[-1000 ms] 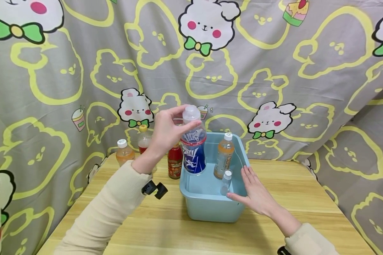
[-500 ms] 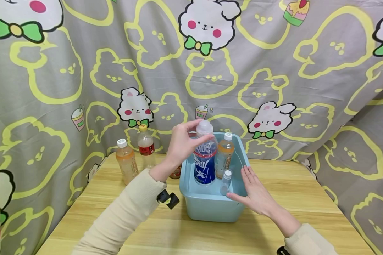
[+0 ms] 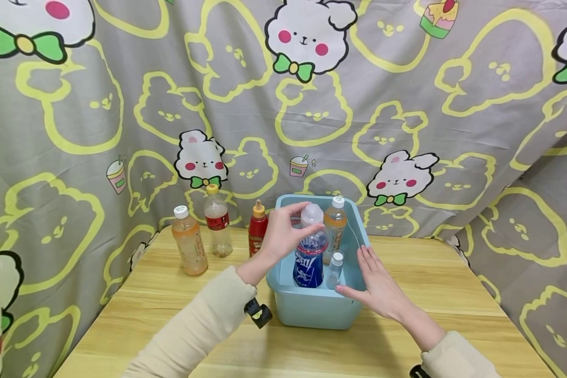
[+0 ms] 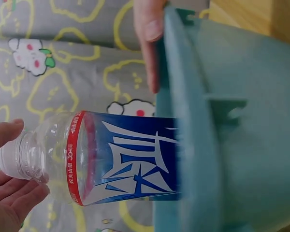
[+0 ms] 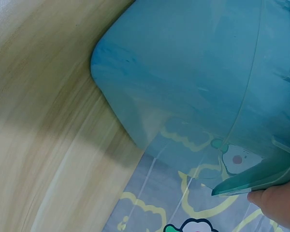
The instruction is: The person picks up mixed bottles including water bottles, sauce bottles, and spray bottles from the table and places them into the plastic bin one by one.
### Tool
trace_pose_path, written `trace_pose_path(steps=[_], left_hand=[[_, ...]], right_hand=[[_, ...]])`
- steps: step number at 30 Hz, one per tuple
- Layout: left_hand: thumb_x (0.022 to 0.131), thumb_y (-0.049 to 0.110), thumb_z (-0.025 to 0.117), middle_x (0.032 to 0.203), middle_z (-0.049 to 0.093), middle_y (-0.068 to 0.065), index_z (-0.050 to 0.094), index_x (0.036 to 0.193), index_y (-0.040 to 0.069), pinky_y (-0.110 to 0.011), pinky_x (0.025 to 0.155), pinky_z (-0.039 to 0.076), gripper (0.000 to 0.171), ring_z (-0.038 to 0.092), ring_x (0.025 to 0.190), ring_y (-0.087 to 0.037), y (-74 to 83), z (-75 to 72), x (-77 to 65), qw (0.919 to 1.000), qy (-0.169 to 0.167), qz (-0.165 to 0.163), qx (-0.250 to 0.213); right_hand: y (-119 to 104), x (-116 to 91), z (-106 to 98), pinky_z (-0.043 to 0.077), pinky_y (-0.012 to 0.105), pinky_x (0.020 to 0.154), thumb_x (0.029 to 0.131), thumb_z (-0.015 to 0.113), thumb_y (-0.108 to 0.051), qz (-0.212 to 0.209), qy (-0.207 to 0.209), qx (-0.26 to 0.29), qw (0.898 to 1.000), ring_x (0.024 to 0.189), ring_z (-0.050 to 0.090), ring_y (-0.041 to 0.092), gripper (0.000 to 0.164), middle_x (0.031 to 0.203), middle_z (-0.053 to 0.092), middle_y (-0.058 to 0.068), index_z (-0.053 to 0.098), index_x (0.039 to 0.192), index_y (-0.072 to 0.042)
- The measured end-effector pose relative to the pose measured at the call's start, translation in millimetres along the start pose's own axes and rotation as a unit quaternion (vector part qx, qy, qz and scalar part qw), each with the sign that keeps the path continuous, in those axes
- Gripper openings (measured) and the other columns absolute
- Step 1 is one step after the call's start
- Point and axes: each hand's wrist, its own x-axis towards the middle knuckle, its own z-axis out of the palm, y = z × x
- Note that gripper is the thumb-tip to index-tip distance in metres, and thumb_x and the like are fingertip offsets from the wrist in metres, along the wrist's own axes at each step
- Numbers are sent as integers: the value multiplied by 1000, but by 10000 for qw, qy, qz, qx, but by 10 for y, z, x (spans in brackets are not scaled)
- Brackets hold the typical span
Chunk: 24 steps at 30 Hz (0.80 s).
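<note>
My left hand (image 3: 282, 233) holds a clear plastic bottle with a blue label (image 3: 308, 270) by its neck, just under the frosted cap. The bottle stands upright inside a light blue plastic bin (image 3: 318, 311), its lower part hidden behind the bin wall in the left wrist view. Thumb and fingers lie on either side of the neck there. My right hand (image 3: 380, 286) rests on the bin's right rim, fingers straight and thumb spread toward the front corner. Also in the bin are an orange-labelled bottle (image 3: 335, 220) at the back and a small clear bottle (image 3: 334, 273).
Left of the bin, on the wooden table (image 3: 208, 325), stand an orange-tinted bottle with a white cap (image 3: 190, 247), a red-labelled bottle with a yellow cap (image 3: 217, 223) and a red sauce bottle (image 3: 256, 228). A patterned grey curtain (image 3: 245, 115) hangs behind the table.
My left hand has brought the blue-labelled bottle rightward, down and nearer, from over the bin's left rim into the bin. The sauce bottle shows again. My right hand has stayed put.
</note>
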Motion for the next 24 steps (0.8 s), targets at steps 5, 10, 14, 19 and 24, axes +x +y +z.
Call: trace_pose_path(steps=[5, 10, 14, 19, 24], left_hand=[[72, 20, 74, 97, 65, -7, 61, 109, 2, -20, 71, 49, 42, 61, 86, -15, -44, 110, -53, 9999, -107, -69, -31], [73, 20, 74, 98, 65, -8, 60, 110, 1, -19, 71, 48, 44, 61, 86, -15, -98, 222, -102, 9997, -177, -157, -63], [73, 19, 74, 97, 64, -9, 59, 111, 0, -20, 72, 48, 45, 61, 87, -16, -133, 302, -145, 9995, -218, -203, -98], [73, 20, 73, 98, 65, -8, 59, 111, 1, -22, 75, 48, 45, 61, 88, -15, -166, 389, -186, 9991, -294, -264, -176], [72, 22, 74, 97, 65, -7, 59, 111, 1, -20, 74, 48, 47, 61, 87, -13, -196, 486, -211, 9989, -312, -297, -195]], right_hand=[[0, -3, 3, 16, 51, 101, 78, 53, -59, 1, 15, -18, 10000, 131, 6, 36, 96, 142, 14, 26, 20, 135, 11], [3, 3, 3, 16, 52, 101, 77, 53, -60, 21, -18, -2, 10000, 131, 5, 36, 97, 142, 14, 26, 19, 135, 11], [11, 9, 1, 16, 52, 101, 78, 53, -59, 8, -10, -10, 10000, 131, 6, 36, 97, 142, 14, 26, 19, 135, 11], [20, 13, 8, 16, 51, 102, 78, 53, -59, -5, -10, -19, 10000, 131, 5, 36, 97, 142, 14, 26, 19, 135, 11], [26, 17, 8, 15, 51, 102, 77, 52, -60, 28, -77, -9, 10000, 132, 4, 34, 97, 143, 12, 24, 19, 136, 9]])
